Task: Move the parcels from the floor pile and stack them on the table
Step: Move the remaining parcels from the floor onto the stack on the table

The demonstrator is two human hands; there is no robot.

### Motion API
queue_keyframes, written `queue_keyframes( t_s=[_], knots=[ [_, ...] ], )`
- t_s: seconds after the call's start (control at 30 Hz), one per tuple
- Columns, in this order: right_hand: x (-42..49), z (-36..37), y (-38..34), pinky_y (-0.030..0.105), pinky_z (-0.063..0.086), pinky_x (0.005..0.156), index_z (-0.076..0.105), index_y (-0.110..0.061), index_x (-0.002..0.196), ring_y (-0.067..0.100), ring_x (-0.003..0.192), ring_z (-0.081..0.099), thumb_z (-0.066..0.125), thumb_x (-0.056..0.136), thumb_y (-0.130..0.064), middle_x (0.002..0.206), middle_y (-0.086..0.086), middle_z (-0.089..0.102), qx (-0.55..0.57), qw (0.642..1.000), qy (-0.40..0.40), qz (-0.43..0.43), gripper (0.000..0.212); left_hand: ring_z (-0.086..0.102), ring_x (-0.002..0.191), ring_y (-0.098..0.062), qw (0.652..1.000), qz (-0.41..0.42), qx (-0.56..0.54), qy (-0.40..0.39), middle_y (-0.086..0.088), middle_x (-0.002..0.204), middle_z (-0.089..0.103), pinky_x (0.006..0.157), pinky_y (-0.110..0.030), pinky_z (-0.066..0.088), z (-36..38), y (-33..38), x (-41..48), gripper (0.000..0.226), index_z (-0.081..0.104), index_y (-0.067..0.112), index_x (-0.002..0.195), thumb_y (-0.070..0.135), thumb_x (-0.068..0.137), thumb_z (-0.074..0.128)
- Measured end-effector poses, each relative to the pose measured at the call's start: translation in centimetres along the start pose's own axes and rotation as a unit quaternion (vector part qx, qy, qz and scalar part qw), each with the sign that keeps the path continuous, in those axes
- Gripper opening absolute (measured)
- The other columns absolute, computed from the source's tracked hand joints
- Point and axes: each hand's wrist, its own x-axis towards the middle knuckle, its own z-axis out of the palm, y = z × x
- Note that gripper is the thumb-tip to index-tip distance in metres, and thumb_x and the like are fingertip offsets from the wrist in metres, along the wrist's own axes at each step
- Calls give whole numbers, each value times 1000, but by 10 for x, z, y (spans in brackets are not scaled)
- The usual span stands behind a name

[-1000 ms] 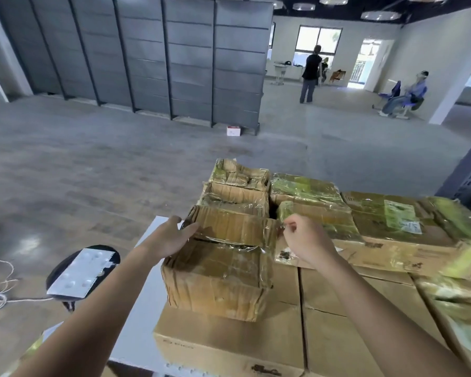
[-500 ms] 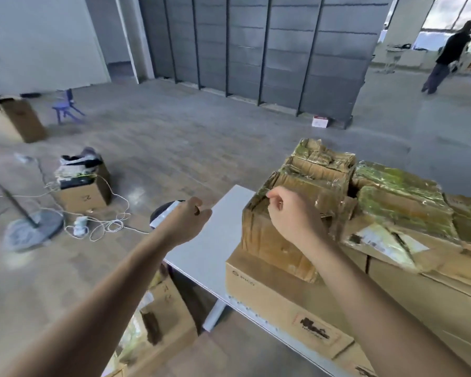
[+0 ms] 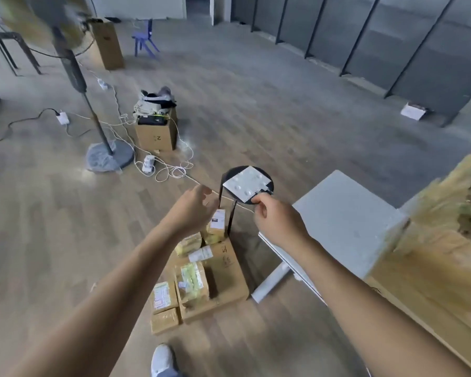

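Observation:
A pile of taped cardboard parcels (image 3: 192, 285) lies on the wooden floor below my hands, beside the white table (image 3: 346, 219). Stacked parcels (image 3: 446, 221) fill the table's right part, blurred at the frame edge. My left hand (image 3: 195, 206) hangs in the air above the pile with fingers loosely curled, holding nothing. My right hand (image 3: 276, 217) is level with it near the table's left corner, fingers loosely curled and empty. Neither hand touches a parcel.
A round black stool (image 3: 267, 183) carrying a white pad stands just beyond my hands. Further left are a fan stand (image 3: 109, 156), a box full of gear (image 3: 155, 131), and white cables (image 3: 172, 170) across the floor. My shoe (image 3: 162, 360) shows at the bottom.
Both hands have left the parcel set on the table stack. My view has swung left and down to the floor pile, and both hands now hang empty above it.

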Motion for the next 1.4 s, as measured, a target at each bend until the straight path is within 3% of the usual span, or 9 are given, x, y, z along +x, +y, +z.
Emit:
queue_keyframes(
  t_s=[0.37,0.57,0.7,0.8,0.93,1.03,1.23,1.33,1.4],
  knots=[
    [84,226,-39,38,47,90,39,-26,143,24,119,49,46,98,-37,135,2,49,-96,962,-251,44,47,55,114,-23,977,-186,-45,-92,-10,128,56,95,-33,44,4,-234,63,38,49,9,129,26,95,46],
    [109,360,21,39,45,97,29,-24,149,23,131,43,42,99,-45,148,2,41,-99,930,-337,107,57,54,91,-15,932,-318,-125,-116,-5,123,60,77,-24,39,114,-333,78,33,54,12,124,23,94,47],
    [120,464,83,39,44,98,28,-22,150,23,133,43,41,98,-48,149,2,41,-95,919,-355,141,59,53,98,-17,914,-355,-141,-135,-8,131,54,79,-22,37,211,-403,92,38,49,10,131,21,95,44],
    [121,536,128,39,44,96,32,-19,148,26,128,48,39,99,-48,144,5,46,-117,908,-371,156,57,50,118,-24,894,-401,-130,-153,-10,137,49,90,-27,36,283,-453,99,45,41,8,139,23,95,42],
    [107,615,179,35,46,90,48,-13,133,24,112,57,41,100,-44,128,6,58,-78,884,-399,233,46,58,102,-27,856,-453,-173,-180,-6,110,61,79,-31,42,371,-505,93,25,48,15,117,24,94,44],
    [92,641,196,31,49,76,54,-16,117,18,87,59,45,98,-39,104,2,64,-8,879,-392,272,32,62,88,-15,830,-481,-230,-164,2,97,65,79,-34,52,401,-520,92,19,50,21,108,21,89,51],
    [98,589,167,29,43,81,39,-17,143,18,107,55,47,98,-36,132,1,55,61,890,-346,292,49,57,69,-10,841,-469,-261,-78,2,83,61,53,-22,42,367,-478,90,11,51,19,99,13,90,54],
    [108,528,130,28,41,80,44,-12,137,15,102,52,46,99,-29,131,3,54,95,895,-320,296,41,56,59,-13,836,-458,-300,-44,-1,74,60,44,-17,43,317,-437,88,8,54,13,98,8,92,54],
    [110,482,103,34,44,80,51,-11,126,19,101,56,46,99,-27,118,5,59,114,902,-294,295,32,58,61,-17,841,-436,-318,-32,-7,75,64,51,-23,51,276,-409,87,8,58,10,99,8,91,56]
  ],
)
